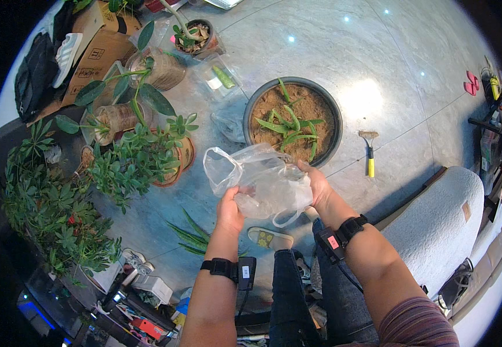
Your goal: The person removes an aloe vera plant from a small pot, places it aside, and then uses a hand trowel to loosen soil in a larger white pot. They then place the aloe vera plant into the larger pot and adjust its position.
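I saw the left hand [229, 211] and right hand [319, 186] holding a thin clear bag [268, 186] that could rip if the far spiky plant [292, 122] poked it.

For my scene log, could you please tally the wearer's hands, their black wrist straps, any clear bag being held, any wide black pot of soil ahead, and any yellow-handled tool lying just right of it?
Hands: 2 (left hand, right hand)
Black wrist straps: 2
Clear bag, held: 1
Wide black pot: 1
Yellow-handled tool: 1
Total: 7
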Motion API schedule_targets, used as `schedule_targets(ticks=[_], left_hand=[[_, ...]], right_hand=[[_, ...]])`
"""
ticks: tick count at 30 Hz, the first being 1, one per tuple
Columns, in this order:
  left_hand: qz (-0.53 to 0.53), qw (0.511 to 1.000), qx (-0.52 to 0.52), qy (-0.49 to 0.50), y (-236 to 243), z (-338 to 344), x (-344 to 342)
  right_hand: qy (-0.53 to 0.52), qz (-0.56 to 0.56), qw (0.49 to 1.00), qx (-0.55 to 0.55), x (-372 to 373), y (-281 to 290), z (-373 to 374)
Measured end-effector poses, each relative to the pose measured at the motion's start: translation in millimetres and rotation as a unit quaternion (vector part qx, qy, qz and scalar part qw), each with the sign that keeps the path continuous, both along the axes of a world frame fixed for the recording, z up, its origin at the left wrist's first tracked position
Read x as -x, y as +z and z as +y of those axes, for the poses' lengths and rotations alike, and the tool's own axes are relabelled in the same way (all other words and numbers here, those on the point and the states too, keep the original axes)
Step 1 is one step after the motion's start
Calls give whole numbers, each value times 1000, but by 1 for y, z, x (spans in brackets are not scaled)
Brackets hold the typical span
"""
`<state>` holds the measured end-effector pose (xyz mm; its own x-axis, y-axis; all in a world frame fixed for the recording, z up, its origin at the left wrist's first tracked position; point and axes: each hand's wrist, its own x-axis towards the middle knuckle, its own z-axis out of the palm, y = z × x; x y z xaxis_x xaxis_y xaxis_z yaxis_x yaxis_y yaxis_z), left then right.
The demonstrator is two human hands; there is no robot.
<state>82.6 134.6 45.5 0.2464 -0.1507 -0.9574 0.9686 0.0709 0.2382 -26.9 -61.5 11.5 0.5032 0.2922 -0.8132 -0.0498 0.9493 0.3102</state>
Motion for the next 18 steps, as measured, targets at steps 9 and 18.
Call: schedule_targets(ticks=[9,18], left_hand=[[-8,998,-61,-27,3,-9,-2],[23,998,65,9,4,0,-2]], right_hand=[[-55,6,998,-3,3,-2,-3],[-25,8,1000,11,2,-14,-6]])
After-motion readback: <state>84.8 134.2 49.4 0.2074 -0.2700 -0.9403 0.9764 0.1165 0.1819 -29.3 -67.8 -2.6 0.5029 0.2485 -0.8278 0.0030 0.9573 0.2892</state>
